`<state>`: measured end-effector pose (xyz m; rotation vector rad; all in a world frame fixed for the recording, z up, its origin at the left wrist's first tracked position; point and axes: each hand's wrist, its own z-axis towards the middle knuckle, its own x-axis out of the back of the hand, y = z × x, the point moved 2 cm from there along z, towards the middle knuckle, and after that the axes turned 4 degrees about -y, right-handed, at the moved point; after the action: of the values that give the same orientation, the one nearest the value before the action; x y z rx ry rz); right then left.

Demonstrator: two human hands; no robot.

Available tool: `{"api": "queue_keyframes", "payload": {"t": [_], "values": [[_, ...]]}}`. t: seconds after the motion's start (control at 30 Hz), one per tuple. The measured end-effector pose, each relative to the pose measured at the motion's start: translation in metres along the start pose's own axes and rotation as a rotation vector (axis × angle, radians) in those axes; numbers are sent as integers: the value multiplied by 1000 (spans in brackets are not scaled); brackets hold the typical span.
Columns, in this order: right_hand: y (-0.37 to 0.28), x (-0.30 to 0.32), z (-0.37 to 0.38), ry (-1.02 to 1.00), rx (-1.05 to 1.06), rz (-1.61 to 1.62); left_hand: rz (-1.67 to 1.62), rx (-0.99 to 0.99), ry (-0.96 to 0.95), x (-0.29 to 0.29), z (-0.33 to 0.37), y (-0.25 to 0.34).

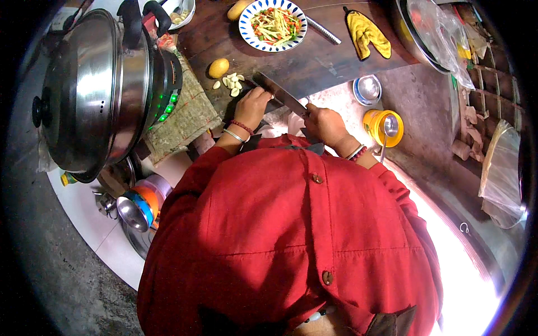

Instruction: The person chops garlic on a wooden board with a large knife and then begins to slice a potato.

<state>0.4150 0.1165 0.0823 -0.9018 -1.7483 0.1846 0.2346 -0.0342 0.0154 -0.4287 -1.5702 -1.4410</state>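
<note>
My right hand [326, 124] is closed round the handle of a wide-bladed kitchen knife [282, 95], whose blade points up and to the left over the near edge of the dark wooden table [216, 36]. Close to the blade, my left hand [252, 107] has its fingers pressed together at the table's edge; whatever they pinch is hidden. Just beyond that hand lie several peeled garlic cloves [232, 82]. A round yellow potato [218, 68] rests beside them. Farther back, a blue-patterned white plate [245, 27] holds shredded vegetables in pale yellow, red and green.
At left a large lidded steel pot [78, 89] stands by green-lit controls [168, 107]. A ridged metal tool [324, 29] and a yellow cloth [367, 35] lie on the table. Right of my right hand are a small metal bowl [368, 89] and a yellow tub [370, 120] with a ladle.
</note>
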Motion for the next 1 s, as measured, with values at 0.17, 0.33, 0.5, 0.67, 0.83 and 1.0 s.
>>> {"api": "queue_keyframes", "payload": {"t": [0.17,0.33,0.5,0.67,0.83,1.0], "values": [[-3,2,-7,-92,-68,-46,-18,-17,51,-1,-2,-5],[-3,-4,-9,-94,-67,-19,-4,-23,57,-1,0,0],[-5,-3,-5,-155,-107,-34,-53,-73,123,-3,-1,-4],[-6,4,-11,-112,-66,3,-44,-66,134,-4,-2,-4],[-4,3,-11,-136,-48,-65,-23,-34,89,0,-3,-1],[-5,-1,-6,-138,-55,-67,-22,-19,112,0,-4,-1]]}}
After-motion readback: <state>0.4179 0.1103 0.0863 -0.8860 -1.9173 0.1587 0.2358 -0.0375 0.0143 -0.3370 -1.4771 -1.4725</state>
